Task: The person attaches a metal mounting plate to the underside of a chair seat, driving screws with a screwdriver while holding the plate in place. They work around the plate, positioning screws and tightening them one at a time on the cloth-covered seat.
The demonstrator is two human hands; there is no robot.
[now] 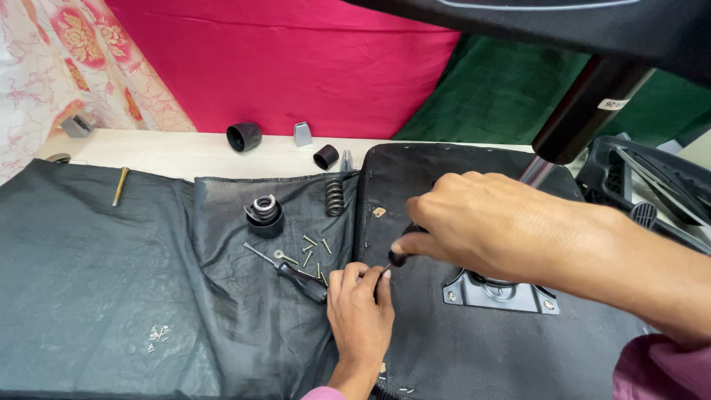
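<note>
While the right hand [474, 222] grips the screwdriver [396, 259] at frame centre | left hand [361, 300] pinches its tip | best kept upright on the seat base [459, 348].

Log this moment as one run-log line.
right hand: grips screwdriver | left hand: steadies its tip on seat | beside: second screwdriver, screws, spring

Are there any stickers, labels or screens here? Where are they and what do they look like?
Sticker: small white rectangle with tiny dark print, on the black post at the upper right, above the right hand.
No packages, signs or screens show.
</note>
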